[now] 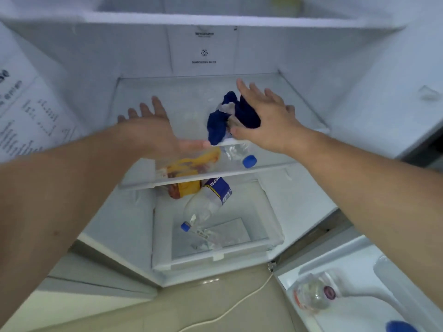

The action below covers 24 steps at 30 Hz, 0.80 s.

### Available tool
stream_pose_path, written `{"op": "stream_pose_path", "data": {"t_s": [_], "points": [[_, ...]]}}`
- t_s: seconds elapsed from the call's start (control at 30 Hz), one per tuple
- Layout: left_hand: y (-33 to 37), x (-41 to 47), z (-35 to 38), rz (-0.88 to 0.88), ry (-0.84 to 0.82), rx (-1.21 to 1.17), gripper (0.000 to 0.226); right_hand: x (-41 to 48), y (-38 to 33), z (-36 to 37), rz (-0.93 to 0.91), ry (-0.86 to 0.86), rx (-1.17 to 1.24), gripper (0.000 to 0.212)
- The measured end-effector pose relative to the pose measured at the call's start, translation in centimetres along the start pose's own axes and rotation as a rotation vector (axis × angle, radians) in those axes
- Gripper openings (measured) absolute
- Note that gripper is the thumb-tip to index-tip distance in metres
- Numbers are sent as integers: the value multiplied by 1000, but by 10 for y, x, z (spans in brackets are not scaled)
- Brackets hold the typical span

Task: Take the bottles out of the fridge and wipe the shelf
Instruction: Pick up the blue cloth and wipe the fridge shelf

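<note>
The dark blue cloth [230, 118] lies bunched on the glass shelf [148, 109], just under and to the inner side of my right hand [266, 121], so that hand is plainly the nearer one for the wipe. The cloth's long run goes from beside my right thumb back toward my fingertips, roughly along the line of my right forearm. My right hand is spread wide, fingers splayed, palm down over the cloth; the thumb seems to touch its near edge, though motion blur keeps me from saying whether I grip it or only press on it.

My left hand [148, 125] is also open and flat, fingers together and pointing toward the back of the fridge, holding nothing. It hovers low over the bare glass to the left of the cloth, with a clear gap between my two hands.

Beneath my hands, seen through and past the glass, a clear bottle with a blue label [208, 202] lies on its side with its cap toward me, a smaller blue-capped bottle [239, 155] sits under my right wrist, and a yellow packet [189, 168] lies under my left.

The shelf under my palms carries no bottles, so I judge wiping is the step in hand.
</note>
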<state>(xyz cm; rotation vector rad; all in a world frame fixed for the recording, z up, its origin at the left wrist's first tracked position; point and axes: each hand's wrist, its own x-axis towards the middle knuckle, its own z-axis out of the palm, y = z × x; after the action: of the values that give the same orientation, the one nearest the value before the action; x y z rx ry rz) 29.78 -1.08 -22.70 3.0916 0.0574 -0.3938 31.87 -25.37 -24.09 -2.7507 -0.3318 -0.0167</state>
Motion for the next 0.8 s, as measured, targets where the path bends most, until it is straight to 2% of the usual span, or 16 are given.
{"op": "stream_pose_path", "data": {"t_s": [0.07,0.13,0.17,0.2,0.27,0.37,0.43,0.6,0.8], "points": [[30,0,-13,236,123,-31,143,1,8,0,54,22,-118,85],[63,10,-16,485,213,-96,104,-1,13,6,67,-10,-168,81],[76,17,-12,540,201,-128,85,-1,15,9,65,-17,-164,78],[85,24,-4,550,168,-116,79,-1,16,10,63,-16,-160,73],[92,32,18,532,144,-35,83,-2,16,10,63,-14,-191,64],[91,21,42,565,321,-5,71,-13,10,10,66,-9,-258,57],[89,9,44,579,355,-35,65,-28,5,12,63,16,-282,50],[84,-41,40,502,280,14,79,-84,-13,19,-16,173,-184,34],[66,-139,42,471,216,-57,76,-161,-42,20,-82,163,-163,39]]}}
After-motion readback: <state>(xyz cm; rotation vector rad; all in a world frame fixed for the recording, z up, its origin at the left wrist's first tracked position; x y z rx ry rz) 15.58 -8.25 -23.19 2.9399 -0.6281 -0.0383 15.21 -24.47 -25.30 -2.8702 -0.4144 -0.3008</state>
